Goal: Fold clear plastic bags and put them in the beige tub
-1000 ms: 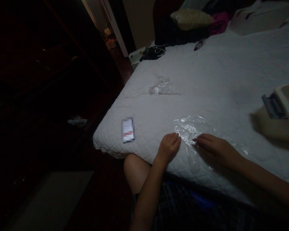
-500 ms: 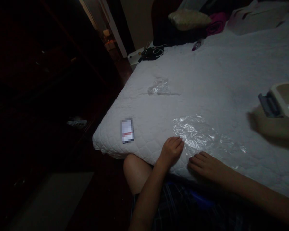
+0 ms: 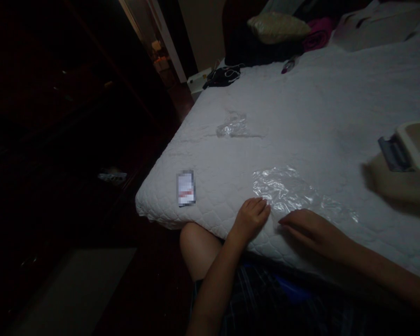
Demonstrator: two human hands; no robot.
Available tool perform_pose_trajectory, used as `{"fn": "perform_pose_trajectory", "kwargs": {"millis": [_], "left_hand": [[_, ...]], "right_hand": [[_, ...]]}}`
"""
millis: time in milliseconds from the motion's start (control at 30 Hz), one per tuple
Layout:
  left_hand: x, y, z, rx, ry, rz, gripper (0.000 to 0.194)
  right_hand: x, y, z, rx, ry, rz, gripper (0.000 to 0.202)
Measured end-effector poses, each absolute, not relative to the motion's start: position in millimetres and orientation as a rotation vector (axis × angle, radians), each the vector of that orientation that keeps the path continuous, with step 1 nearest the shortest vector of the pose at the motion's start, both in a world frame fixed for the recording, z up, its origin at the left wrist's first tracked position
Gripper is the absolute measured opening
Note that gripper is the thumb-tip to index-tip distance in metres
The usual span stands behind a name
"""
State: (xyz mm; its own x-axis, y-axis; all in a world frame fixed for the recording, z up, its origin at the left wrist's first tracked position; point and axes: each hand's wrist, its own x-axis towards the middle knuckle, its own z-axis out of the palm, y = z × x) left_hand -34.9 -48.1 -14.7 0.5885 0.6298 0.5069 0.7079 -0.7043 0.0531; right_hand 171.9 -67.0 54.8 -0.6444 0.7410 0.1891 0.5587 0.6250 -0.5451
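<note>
A clear, crinkled plastic bag [image 3: 283, 186] lies spread on the white quilted bed cover [image 3: 224, 186]. My left hand [image 3: 251, 217] rests on the bed at the bag's near left corner, fingers together and curled on its edge. To the right, my right hand [image 3: 310, 229] is raised a little over the near edge of the bag. Its thumb and forefinger meet in a pinch where the thin film seems to run; the film between the fingertips is hard to make out.
Left of the hands lies a blurred-out phone-like item [image 3: 186, 189]. Beyond it is a smaller piece of clear plastic [image 3: 233, 125]. A beige bin with a grey latch [image 3: 395, 154] stands at the right. A pillow [image 3: 278, 28] and a white box [image 3: 381, 28] sit at the back.
My right hand has lifted and turned, its knuckles higher and its thumb and forefinger now together. My left hand has barely moved. The view has shifted slightly.
</note>
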Motion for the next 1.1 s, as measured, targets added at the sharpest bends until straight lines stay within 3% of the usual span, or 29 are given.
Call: {"fn": "perform_pose_trajectory", "kwargs": {"millis": [300, 500, 867, 1100], "left_hand": [[-34, -47, -14, -2.671, -1.163, -0.729, 0.023], [-34, -48, -13, -2.663, -1.156, -0.800, 0.020], [-32, -48, -11, -2.661, -1.142, -0.709, 0.034], [-32, -49, -9, -2.661, -1.099, -0.697, 0.028]], "right_hand": [[178, -57, 66, -1.202, -2.160, 1.157, 0.033], [178, -56, 64, -1.195, -2.251, 1.006, 0.031], [184, -25, 60, -1.361, -2.040, 0.797, 0.029], [187, -15, 47, -1.510, -2.011, 0.702, 0.032]]}}
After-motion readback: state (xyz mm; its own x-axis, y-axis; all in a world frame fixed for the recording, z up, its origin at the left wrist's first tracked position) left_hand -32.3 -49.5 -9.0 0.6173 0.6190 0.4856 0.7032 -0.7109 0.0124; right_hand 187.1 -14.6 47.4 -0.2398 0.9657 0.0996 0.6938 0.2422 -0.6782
